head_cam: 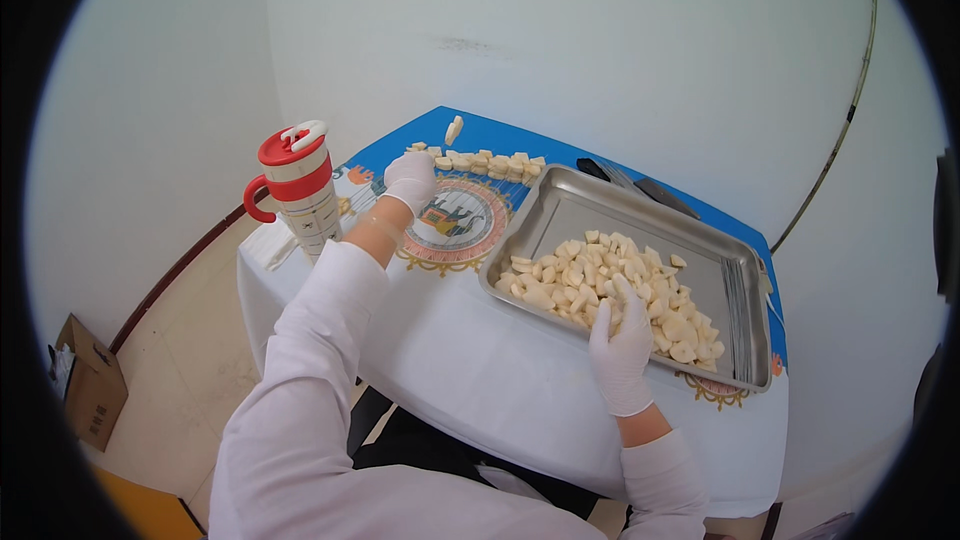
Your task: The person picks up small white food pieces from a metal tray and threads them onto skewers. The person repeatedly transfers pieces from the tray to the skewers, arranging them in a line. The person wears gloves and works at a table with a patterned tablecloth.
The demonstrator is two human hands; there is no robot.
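My left hand (pixel 411 180), in a white glove, is curled at the left end of a row of pale slices on thin skewers (pixel 491 163). What its fingers enclose is hidden. Just beyond it, two or so pale pieces (pixel 453 130) stand out, tilted, above the row. A heap of pale cut slices (pixel 592 277) fills the near part of a steel tray (pixel 559 191). Over the tray's near rim reaches my gloved right hand (pixel 624 349), thumb and fingers apart against the heap. A bundle of thin metal skewers (pixel 736 319) lies along the tray's right side.
A tall cup (pixel 304 195) with a red lid and handle stands at the table's left, beside folded white tissue (pixel 268 246). Behind the tray lie dark-handled utensils (pixel 664 197). Walls close in behind the table (pixel 480 360). A cardboard box (pixel 97 390) sits on the floor, left.
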